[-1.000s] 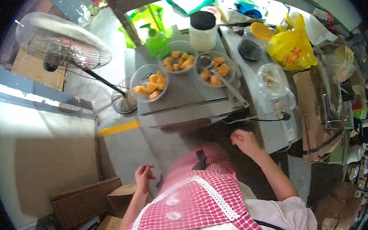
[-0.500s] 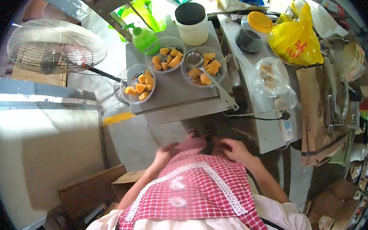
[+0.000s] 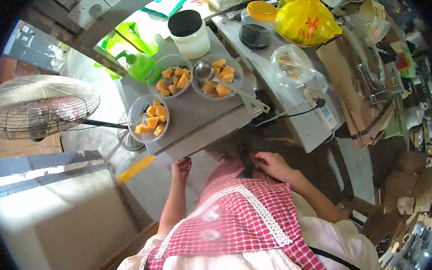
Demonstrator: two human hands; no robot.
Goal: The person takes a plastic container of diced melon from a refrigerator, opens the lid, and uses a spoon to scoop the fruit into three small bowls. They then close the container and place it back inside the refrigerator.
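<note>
My left hand is raised in front of the grey table, just off its near edge. Its fingers are loosely bent, and I see nothing in them. My right hand hovers over the skirt of my red checked apron, fingers loosely bent with nothing visible in them. On the table stand a clear bowl with orange fruit chunks, a second bowl behind it and a third to the right. A ladle lies across the third bowl, its handle sticking out over the table edge.
A green pump bottle and a black-lidded white tub stand behind the bowls. At left is a standing fan. The right-hand table holds a yellow bag, a yellow-lidded jar, a bagged bowl and a power strip.
My left hand has moved away from the apron to the left, toward the table edge. The right hand stays by the apron. The view has turned, shifting the tables leftward.
</note>
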